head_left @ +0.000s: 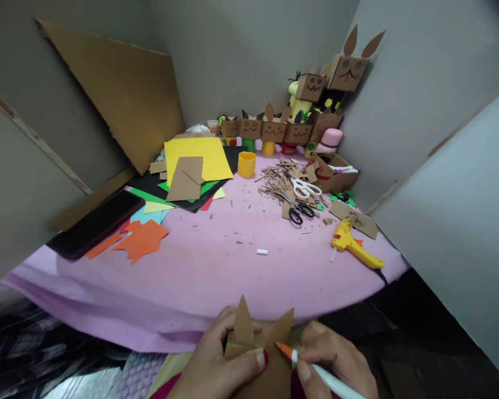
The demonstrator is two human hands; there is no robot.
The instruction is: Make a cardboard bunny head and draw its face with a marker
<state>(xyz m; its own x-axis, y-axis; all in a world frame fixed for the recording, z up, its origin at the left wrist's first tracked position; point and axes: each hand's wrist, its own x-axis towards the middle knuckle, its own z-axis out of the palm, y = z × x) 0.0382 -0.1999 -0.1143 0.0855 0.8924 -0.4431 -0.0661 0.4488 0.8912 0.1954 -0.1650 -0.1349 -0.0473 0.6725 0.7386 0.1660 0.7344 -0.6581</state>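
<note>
My left hand [216, 363] grips a small brown cardboard box figure with two pointed ears [255, 338], held at the bottom of the view over my lap. My right hand [339, 360] is closed round a white marker with an orange tip [311, 368], and the tip touches the front face of the cardboard figure. Both hands sit just in front of the near edge of a pink-covered table [216, 266].
On the table lie a yellow glue gun [355, 246], white scissors [305, 188], black scissors [297, 210], cardboard scraps, a stack of coloured paper [195, 166], orange cut-outs [141, 239], a black tablet [95, 223], a yellow cup [247, 164] and a row of finished cardboard animal figures [274, 130] by the back wall.
</note>
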